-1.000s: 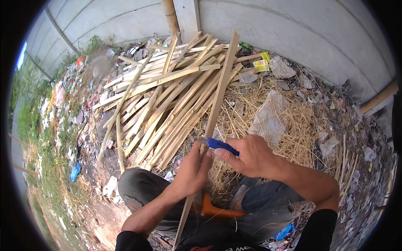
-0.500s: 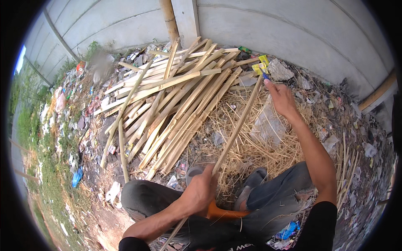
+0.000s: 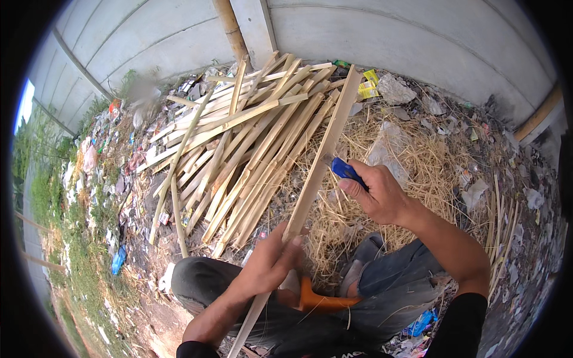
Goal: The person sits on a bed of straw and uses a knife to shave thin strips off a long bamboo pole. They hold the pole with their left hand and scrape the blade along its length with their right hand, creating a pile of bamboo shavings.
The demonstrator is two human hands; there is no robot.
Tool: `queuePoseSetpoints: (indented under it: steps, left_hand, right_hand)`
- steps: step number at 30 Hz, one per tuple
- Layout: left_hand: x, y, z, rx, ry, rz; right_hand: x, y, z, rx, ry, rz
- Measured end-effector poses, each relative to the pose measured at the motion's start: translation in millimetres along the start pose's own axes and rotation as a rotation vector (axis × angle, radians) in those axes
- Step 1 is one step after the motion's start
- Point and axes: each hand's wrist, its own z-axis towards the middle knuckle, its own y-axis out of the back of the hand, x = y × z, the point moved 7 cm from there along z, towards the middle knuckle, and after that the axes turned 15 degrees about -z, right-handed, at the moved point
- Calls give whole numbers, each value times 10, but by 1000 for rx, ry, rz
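The ground is bare earth strewn with litter [image 3: 122, 206], with green grass [image 3: 45, 191] along the left and a pale panelled wall [image 3: 394, 36] curving behind, a round wooden post [image 3: 231, 30] standing against it. A heap of wooden strips [image 3: 256, 140] lies near the wall, loose straw [image 3: 418, 173] spreads to its right, and a grey stone [image 3: 396, 90] sits beside a yellow wrapper [image 3: 367, 88]. Above this ground, one long strip [image 3: 327, 146] slants from the person's lap up toward the wall. The left hand [image 3: 268, 265] has its fingers clamped around the strip's lower part; the right hand [image 3: 382, 194] has its fingers closed around a blue-handled knife [image 3: 348, 172], its blurred tip at the strip's right edge, contact unclear.
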Motion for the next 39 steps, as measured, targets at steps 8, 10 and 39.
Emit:
queuePoseSetpoints:
  steps: [8,10,39]
  left_hand:
    - [218,-153,160,71,128,-113]
    - [249,-168,186,64,145,-64]
    - [450,-310,357,148,254,-2]
  right_hand:
    - [205,-621,-454,229,84,-90]
    - [206,-649,-473,225,69,-75]
    - [-388,-360,-437,183,-188,-151]
